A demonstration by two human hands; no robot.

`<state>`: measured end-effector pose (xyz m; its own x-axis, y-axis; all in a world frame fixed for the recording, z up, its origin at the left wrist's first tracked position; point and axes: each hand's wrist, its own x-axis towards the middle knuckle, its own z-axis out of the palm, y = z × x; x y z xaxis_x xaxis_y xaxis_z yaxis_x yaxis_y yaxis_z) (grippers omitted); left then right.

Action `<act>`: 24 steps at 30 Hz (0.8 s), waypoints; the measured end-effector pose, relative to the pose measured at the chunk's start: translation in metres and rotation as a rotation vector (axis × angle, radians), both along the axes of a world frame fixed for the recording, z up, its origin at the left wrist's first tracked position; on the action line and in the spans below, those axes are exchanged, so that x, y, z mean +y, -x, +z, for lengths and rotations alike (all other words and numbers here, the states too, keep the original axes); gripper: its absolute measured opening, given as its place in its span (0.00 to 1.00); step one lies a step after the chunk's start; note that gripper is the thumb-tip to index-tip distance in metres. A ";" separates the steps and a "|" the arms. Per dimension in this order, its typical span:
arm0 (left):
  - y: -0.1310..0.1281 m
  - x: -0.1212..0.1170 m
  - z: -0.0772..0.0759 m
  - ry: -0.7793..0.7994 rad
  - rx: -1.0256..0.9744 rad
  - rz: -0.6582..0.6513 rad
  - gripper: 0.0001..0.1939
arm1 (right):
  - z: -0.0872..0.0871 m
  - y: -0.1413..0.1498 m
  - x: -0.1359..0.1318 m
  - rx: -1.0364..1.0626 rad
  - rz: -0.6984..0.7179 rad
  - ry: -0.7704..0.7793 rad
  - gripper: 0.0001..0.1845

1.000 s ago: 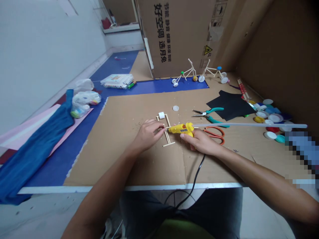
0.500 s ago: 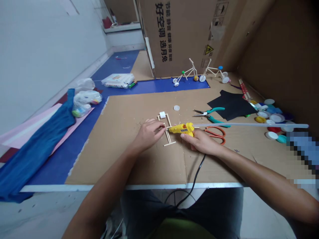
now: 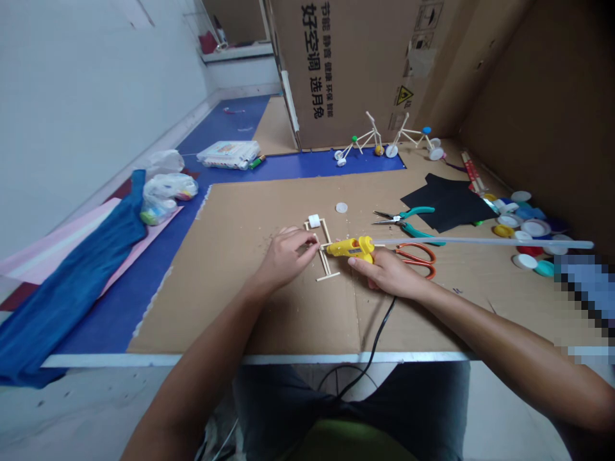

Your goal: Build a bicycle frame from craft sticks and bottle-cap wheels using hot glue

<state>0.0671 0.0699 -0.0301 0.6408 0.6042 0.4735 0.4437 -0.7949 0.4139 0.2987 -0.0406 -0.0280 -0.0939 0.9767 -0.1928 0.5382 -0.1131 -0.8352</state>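
My right hand grips a yellow glue gun whose nozzle points left at a small frame of thin wooden sticks lying on the cardboard sheet. A long clear glue stick juts out of the gun's back toward the right. My left hand is closed in a pinch on the stick frame right at the nozzle. A white bottle cap sits at the frame's far end. The gun's black cord runs down over the cardboard's near edge.
Orange scissors, teal pliers and black paper lie right of the gun. Several coloured bottle caps are at far right. Two stick bicycles stand before a big carton. Blue cloth and plastic bags lie left.
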 end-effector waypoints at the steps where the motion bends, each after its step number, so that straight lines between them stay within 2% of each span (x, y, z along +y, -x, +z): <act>1: 0.000 0.000 0.000 0.000 -0.002 -0.001 0.08 | 0.000 0.000 0.000 0.000 0.002 -0.003 0.26; 24: 0.000 0.000 0.001 -0.003 0.002 -0.011 0.06 | -0.003 -0.001 -0.001 -0.003 0.000 -0.008 0.25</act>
<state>0.0673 0.0703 -0.0295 0.6482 0.5957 0.4743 0.4357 -0.8010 0.4106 0.3000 -0.0420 -0.0306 -0.0931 0.9783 -0.1852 0.5406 -0.1066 -0.8345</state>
